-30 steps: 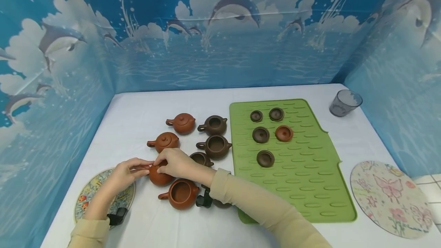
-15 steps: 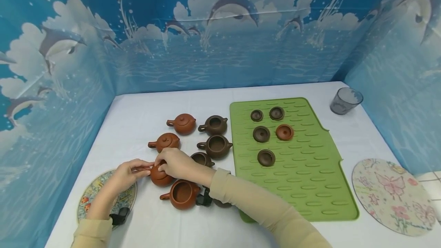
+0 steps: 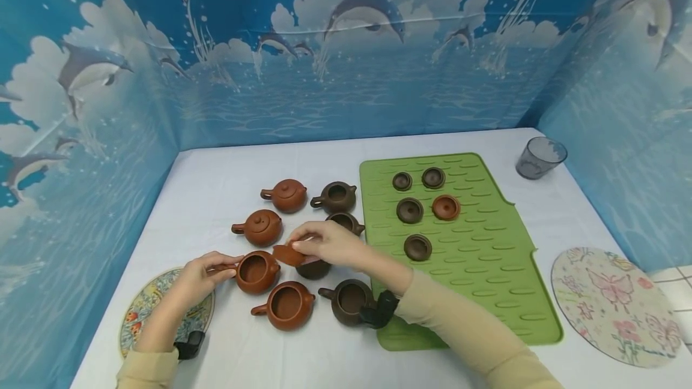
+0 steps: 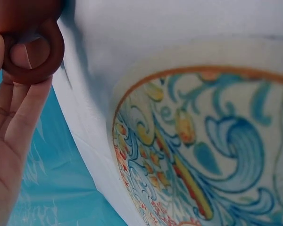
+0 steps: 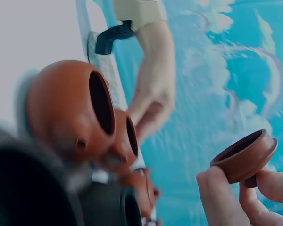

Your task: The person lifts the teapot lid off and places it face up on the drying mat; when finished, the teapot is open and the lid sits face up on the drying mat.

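Observation:
My left hand (image 3: 197, 281) pinches the loop handle (image 4: 56, 52) of a reddish-brown clay teapot (image 3: 261, 288), which stands uncovered on the white cloth. Between the thumb and fingers of my right hand (image 3: 330, 245) is a reddish-brown teapot lid (image 5: 245, 165), held in the air right of that teapot. The lid's hollow underside shows in the right wrist view. Another uncovered reddish teapot (image 3: 304, 312) stands just in front. Two lidded reddish teapots (image 3: 263, 230) sit behind. Below the right hand, a dark teapot (image 3: 313, 270) is partly hidden.
More dark uncovered teapots (image 3: 336, 203) stand in a column beside the green mat (image 3: 476, 281). On the mat lie several dark lids (image 3: 417, 247) and one reddish lid (image 3: 446, 208). Round patterned mats lie left (image 3: 202, 311) and right (image 3: 616, 308). A glass (image 3: 540, 158) stands far right.
My right hand has lifted the lid off the teapot and carried it to the right, uncovering the teapot's opening. The left hand has stayed at the handle.

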`<state>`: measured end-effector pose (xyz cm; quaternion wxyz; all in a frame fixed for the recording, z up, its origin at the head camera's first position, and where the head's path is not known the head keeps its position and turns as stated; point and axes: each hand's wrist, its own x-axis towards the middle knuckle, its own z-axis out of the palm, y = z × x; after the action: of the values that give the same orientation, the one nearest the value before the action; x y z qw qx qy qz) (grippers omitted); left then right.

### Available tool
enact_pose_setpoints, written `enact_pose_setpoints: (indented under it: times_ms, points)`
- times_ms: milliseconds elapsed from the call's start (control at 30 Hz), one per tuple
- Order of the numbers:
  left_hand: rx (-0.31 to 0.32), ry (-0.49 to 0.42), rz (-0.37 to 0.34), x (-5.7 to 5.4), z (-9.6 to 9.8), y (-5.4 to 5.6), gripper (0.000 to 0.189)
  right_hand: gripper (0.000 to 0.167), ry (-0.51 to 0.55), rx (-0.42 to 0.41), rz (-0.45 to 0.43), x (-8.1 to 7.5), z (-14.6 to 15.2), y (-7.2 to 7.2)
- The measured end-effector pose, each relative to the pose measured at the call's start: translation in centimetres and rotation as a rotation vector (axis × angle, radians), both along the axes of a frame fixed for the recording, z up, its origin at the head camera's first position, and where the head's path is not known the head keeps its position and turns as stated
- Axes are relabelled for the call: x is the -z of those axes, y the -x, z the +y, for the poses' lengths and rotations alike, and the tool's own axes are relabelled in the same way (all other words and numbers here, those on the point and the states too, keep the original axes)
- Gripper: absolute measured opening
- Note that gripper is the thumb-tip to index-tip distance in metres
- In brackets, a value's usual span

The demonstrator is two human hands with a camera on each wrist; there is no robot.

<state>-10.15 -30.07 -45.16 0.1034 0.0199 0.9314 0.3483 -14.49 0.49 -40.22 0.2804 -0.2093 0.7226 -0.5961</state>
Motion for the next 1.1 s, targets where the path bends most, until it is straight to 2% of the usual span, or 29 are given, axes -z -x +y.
enact_pose_setpoints:
  times_ms: [67,133,300,500,633,767,933,1100]
  points:
    - [0.002,-0.006,0.005,0.0,0.1,-0.1,0.026,0.027,0.08,0.036,-0.103,0.3,2.3,-0.1]
    - [-0.002,0.003,0.007,0.0,0.1,-0.1,0.026,0.031,0.118,0.075,-0.174,0.6,4.8,-0.2]
    - [0.006,0.015,0.016,0.1,0.1,0.1,0.026,0.039,0.204,0.176,-0.259,1.6,10.8,-0.6]
    - [0.004,0.006,0.016,0.1,-0.1,0.1,0.025,0.02,0.418,0.252,-0.344,2.6,17.2,-1.3]
    - [0.001,0.004,0.015,0.1,-0.1,0.0,0.025,0.029,0.542,0.278,-0.361,3.6,20.7,-1.5]
    - [0.002,0.009,0.024,0.2,-0.2,0.0,0.026,0.033,0.607,0.312,-0.353,4.9,23.3,-1.6]
    - [0.011,0.016,0.041,0.2,-0.2,0.0,0.025,0.035,0.656,0.355,-0.369,6.3,25.4,-1.8]
    - [0.014,0.015,0.043,0.2,-0.2,0.0,0.026,0.037,0.702,0.334,-0.375,7.2,26.6,-1.8]
